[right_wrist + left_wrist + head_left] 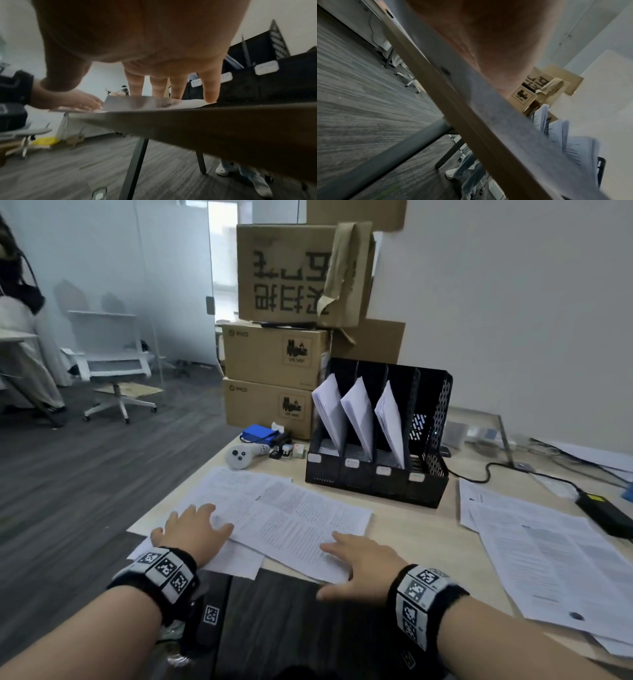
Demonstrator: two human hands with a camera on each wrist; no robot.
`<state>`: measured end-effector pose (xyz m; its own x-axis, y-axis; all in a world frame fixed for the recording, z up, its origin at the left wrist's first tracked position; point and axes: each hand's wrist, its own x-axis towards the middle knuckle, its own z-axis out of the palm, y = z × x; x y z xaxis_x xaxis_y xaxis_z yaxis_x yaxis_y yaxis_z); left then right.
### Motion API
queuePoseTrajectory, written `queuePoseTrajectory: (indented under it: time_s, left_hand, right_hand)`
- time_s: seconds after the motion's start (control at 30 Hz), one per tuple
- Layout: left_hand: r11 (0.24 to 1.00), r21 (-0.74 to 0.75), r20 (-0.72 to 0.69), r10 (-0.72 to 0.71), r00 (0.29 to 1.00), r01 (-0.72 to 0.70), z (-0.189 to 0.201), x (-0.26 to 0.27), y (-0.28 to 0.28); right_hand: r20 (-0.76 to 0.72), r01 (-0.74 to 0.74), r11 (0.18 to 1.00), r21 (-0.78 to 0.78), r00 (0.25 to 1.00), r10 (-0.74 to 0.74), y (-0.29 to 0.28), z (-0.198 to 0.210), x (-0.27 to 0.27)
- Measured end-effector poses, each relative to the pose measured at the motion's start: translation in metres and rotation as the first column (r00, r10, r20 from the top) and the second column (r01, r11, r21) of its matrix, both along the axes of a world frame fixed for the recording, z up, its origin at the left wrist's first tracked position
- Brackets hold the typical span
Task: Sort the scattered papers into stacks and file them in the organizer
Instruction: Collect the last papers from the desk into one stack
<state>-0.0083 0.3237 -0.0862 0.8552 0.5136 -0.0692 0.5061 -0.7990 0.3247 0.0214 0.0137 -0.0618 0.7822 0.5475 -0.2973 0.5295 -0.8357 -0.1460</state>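
Note:
Several printed sheets (291, 518) lie overlapped at the desk's near left edge. My left hand (195, 527) lies flat on their left side with spread fingers. My right hand (359, 559) presses flat on the near right part, its fingers (210, 93) straight on the paper (188, 103). The black mesh organizer (376, 481) stands behind the sheets, with white paper stacks (358, 412) leaning in three of its slots; the rightmost slot shows no paper. In the left wrist view only my palm (488, 40), the desk edge and the filed stacks (573, 146) show.
More loose sheets (555, 556) cover the desk's right side, next to a black power brick (606, 515) and cable. A white controller (241, 455), a blue pack (260, 434) and small items sit left of the organizer. Cardboard boxes (274, 357) are stacked behind.

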Motion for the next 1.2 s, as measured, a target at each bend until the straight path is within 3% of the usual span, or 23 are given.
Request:
queuePoseTrajectory:
  time_s: [0.1,0.2,0.33,0.47,0.67,0.73,0.83,0.93,1.07,1.2]
  left_hand:
    - [1.0,0.027,-0.043,-0.014,0.999,0.015,-0.002,-0.015,0.003]
    - [0.995,0.052,-0.042,-0.082,0.996,0.085,0.0,-0.027,-0.001]
    - [0.999,-0.03,0.025,-0.042,0.999,0.043,-0.002,-0.034,0.007]
    - [0.979,-0.175,0.116,0.122,0.986,-0.101,-0.012,-0.045,0.025]
    - [0.794,-0.607,0.317,0.281,0.906,-0.033,-0.02,-0.051,0.03]
    - [0.673,-0.74,0.321,0.32,0.891,0.024,-0.021,-0.051,0.022]
    - [0.45,-0.885,0.289,0.329,0.899,0.119,-0.017,-0.055,-0.001]
    - [0.298,-0.947,0.218,0.305,0.927,0.124,-0.012,-0.058,-0.028]
    - [0.22,-0.97,0.147,0.185,0.972,0.105,-0.014,-0.054,-0.049]
    - [0.204,-0.977,0.091,0.161,0.983,0.057,-0.018,-0.051,-0.057]
  right_hand:
    - [0.085,-0.065,0.99,-0.122,0.994,0.075,0.002,-0.014,-0.01]
    - [0.232,-0.069,0.997,-0.03,0.97,0.074,-0.002,-0.016,-0.016]
    - [0.249,0.002,0.967,0.255,0.966,-0.068,-0.01,-0.016,-0.017]
    - [0.137,0.18,0.792,0.584,0.939,-0.315,-0.018,-0.017,-0.01]
    - [0.063,0.204,0.642,0.739,0.928,-0.367,-0.001,-0.012,-0.012]
    - [0.043,0.213,0.625,0.751,0.929,-0.368,0.011,-0.009,-0.017]
    - [0.149,0.12,0.73,0.673,0.945,-0.293,0.03,-0.005,-0.024]
    - [0.271,-0.067,0.858,0.509,0.959,-0.085,0.047,-0.007,-0.029]
    - [0.245,-0.143,0.955,0.262,0.966,0.077,0.058,-0.026,-0.034]
    - [0.22,-0.121,0.967,0.224,0.973,0.071,0.053,-0.034,-0.036]
